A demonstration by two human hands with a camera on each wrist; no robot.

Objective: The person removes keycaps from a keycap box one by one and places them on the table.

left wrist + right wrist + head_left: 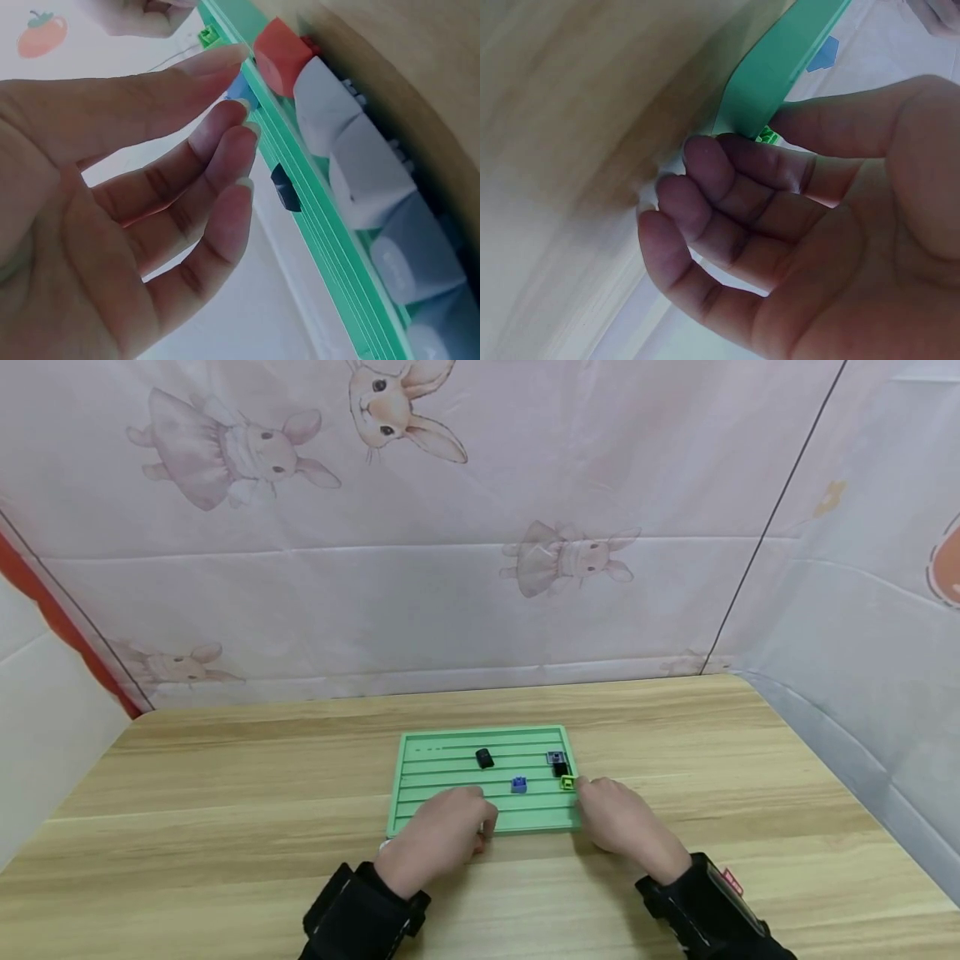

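A light green ridged tray [450,739] lies on the table, with small pieces on it: a black one [484,758], a blue one [519,785], and a bright green one [567,782] at the right edge. My right hand [618,822] grips the tray's right edge, thumb and index finger [780,161] meeting around it beside the green piece. My left hand [446,827] hovers over the near edge, fingers loosely bent, nothing visible between thumb and fingertips. Below it, a row of keycap-like blocks runs along that edge: red [279,56], white [326,105] and grey [416,247].
A dark piece and a greyish one [555,757] sit near the tray's right side. Wood-grain table [225,793] surrounds the tray. A fabric backdrop with printed rabbits [420,610] rises behind the table. Black bands [367,910] are strapped on both wrists.
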